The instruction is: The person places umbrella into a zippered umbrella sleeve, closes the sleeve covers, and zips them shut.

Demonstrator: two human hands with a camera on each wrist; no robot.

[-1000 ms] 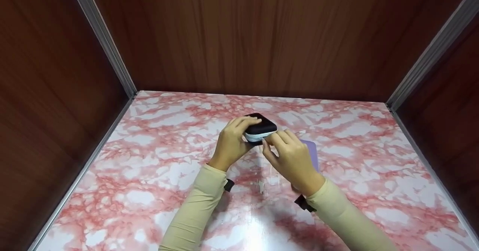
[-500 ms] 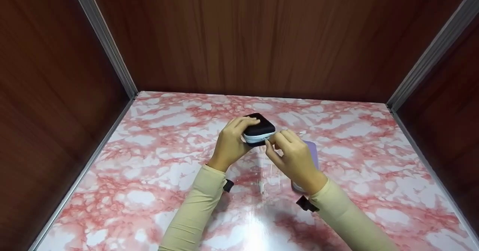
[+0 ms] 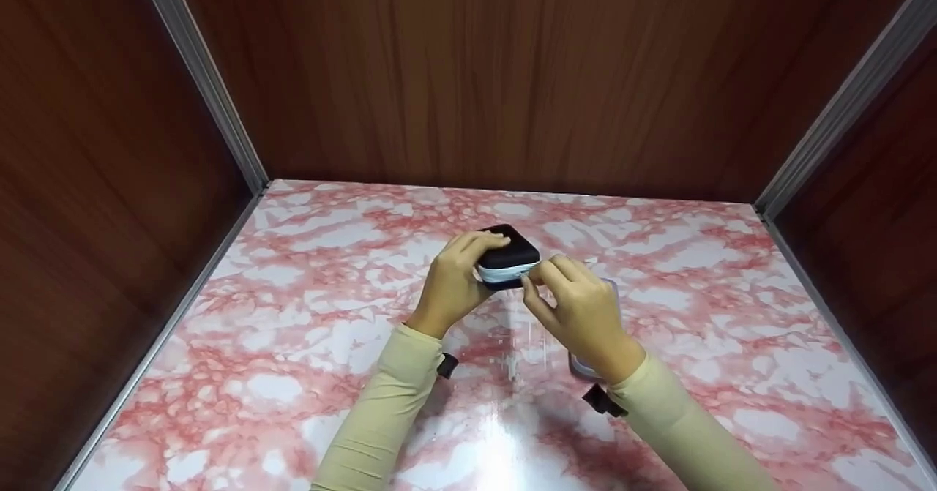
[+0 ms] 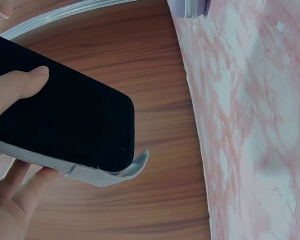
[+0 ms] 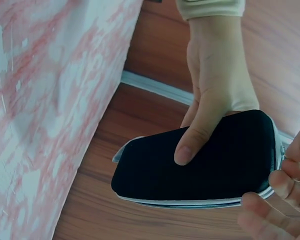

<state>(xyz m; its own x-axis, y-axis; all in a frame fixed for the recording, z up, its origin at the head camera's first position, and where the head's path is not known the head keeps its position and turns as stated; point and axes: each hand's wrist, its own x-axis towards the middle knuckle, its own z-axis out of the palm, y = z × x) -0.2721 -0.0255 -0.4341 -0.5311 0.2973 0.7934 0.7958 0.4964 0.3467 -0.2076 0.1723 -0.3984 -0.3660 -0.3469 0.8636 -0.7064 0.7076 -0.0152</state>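
A small black zip case (image 3: 518, 249) with rounded corners and a pale zipper band (image 3: 506, 273) is up off the table. My left hand (image 3: 452, 282) grips it from the left, thumb on one black face and fingers round the other, as the left wrist view shows. At the case's near right corner my right hand (image 3: 582, 312) pinches the zipper's end between thumb and forefinger. In the right wrist view, a metal zipper pull (image 5: 283, 149) shows at those fingertips. A pale fabric tab (image 4: 135, 167) sticks out at the case's opposite end.
Under the right hand and wrist lies a flat lavender object with rounded corners (image 3: 613, 291), mostly hidden. The table (image 3: 293, 381) has a red and white marbled top. Brown wood-grain panels (image 3: 468, 74) with grey metal corner strips stand at the back and sides.
My right hand has shifted slightly right and toward me, its pinching fingertips moving along the zipper toward the case's right corner. The left hand and the case have barely moved.
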